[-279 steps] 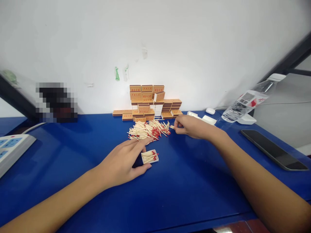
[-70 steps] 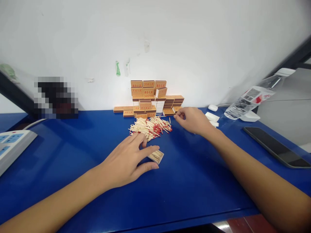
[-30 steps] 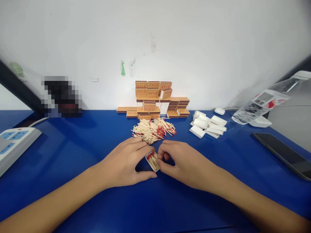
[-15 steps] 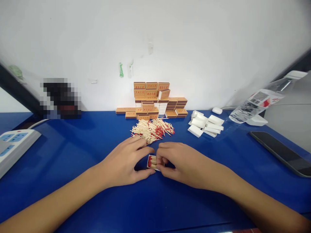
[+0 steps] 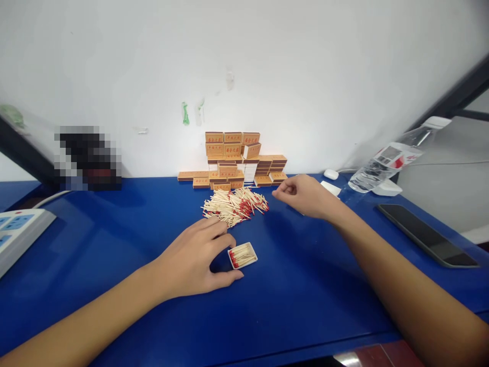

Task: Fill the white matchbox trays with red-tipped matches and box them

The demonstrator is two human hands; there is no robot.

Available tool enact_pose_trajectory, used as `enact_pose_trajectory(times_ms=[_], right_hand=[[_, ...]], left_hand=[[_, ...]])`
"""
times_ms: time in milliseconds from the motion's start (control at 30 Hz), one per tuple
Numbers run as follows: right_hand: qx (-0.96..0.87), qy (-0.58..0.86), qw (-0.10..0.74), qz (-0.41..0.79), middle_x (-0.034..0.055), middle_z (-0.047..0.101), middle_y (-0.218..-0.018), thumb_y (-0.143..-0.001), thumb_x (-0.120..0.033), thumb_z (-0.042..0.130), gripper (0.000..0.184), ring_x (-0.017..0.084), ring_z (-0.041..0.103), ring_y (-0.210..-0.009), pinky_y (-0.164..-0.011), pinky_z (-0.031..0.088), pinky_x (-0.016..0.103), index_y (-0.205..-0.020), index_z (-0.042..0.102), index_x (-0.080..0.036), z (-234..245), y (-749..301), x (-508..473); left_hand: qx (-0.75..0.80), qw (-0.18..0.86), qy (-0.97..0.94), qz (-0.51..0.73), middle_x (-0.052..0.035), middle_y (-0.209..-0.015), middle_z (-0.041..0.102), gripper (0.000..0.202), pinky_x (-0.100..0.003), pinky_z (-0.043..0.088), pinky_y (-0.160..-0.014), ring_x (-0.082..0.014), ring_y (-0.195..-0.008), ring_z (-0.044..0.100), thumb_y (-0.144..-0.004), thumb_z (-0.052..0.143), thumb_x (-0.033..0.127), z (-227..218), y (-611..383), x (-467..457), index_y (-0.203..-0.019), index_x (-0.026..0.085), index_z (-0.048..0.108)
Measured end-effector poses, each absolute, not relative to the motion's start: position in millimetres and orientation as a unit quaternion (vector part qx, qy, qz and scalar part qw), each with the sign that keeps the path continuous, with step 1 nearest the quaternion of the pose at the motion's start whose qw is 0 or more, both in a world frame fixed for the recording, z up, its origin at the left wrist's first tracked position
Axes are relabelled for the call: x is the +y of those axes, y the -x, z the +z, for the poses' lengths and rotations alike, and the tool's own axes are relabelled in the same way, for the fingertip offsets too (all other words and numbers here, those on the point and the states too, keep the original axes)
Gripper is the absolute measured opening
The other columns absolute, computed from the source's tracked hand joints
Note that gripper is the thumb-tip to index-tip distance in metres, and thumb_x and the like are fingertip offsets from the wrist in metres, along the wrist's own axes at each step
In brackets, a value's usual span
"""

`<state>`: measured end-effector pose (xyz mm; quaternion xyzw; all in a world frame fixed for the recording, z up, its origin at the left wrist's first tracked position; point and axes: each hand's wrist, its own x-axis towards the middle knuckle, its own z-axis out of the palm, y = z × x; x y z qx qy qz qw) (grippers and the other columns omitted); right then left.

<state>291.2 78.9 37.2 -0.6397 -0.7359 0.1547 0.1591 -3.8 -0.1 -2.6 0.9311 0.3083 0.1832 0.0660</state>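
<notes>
A small white matchbox tray (image 5: 255, 259) lies on the blue table, filled with red-headed matches (image 5: 241, 254). Around its left end my left hand (image 5: 198, 255) rests with thumb and index finger apart, the index fingertip close to the tray's upper left corner; whether it touches cannot be told. My right hand (image 5: 305, 196) is held to the right of the loose match pile (image 5: 233, 206), its fingers curled together and nothing visible in them. It hides most of the white empty trays (image 5: 330, 188) behind it.
Stacked orange matchboxes (image 5: 233, 150) stand against the wall. To the right are a leaning water bottle (image 5: 389, 158), a small white case (image 5: 330, 175) and a phone (image 5: 424, 237). A white power strip (image 5: 23, 234) lies at the left edge.
My right hand has left the filled tray and moved up and to the right, towards the white trays. The left hand has stayed nearly in place. The view has shifted slightly.
</notes>
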Motion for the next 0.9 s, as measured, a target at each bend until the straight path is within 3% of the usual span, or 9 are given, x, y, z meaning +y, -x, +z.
enact_pose_trajectory(times_ms=[267, 433, 900], right_hand=[[-0.744, 0.647, 0.054, 0.158, -0.0035, 0.035, -0.046, -0.092, -0.034, 0.069, 0.052, 0.012, 0.034, -0.05, -0.052, 0.025, 0.033, -0.048, 0.043, -0.023, 34.6, -265.5, 114.1], [-0.747, 0.645, 0.034, 0.16, -0.0021, 0.037, -0.047, -0.089, -0.024, 0.067, 0.051, 0.012, 0.034, -0.051, -0.052, 0.025, 0.033, -0.047, 0.038, -0.024, 33.7, -259.3, 115.6], [-0.761, 0.614, 0.036, 0.208, -0.0054, 0.027, -0.051, -0.089, -0.027, 0.063, 0.047, 0.011, 0.025, -0.051, -0.05, 0.022, 0.032, -0.051, 0.034, -0.024, 25.9, -271.8, 113.1]], left_hand=[[0.301, 0.059, -0.934, 0.182, -0.0056, -0.091, 0.062, 0.031, -0.042, 0.051, -0.081, -0.0254, -0.089, 0.06, -0.093, 0.071, 0.048, -2.7, 3.0, 0.3, -0.099, 0.017, 0.071], [0.304, 0.058, -0.935, 0.175, -0.0062, -0.091, 0.063, 0.031, -0.043, 0.052, -0.081, -0.026, -0.09, 0.06, -0.093, 0.071, 0.047, -2.2, 3.1, 0.2, -0.1, 0.017, 0.072], [0.302, 0.053, -0.935, 0.177, -0.006, -0.09, 0.064, 0.03, -0.043, 0.052, -0.083, -0.0259, -0.09, 0.061, -0.094, 0.071, 0.047, -3.6, 3.1, 0.7, -0.101, 0.018, 0.072]])
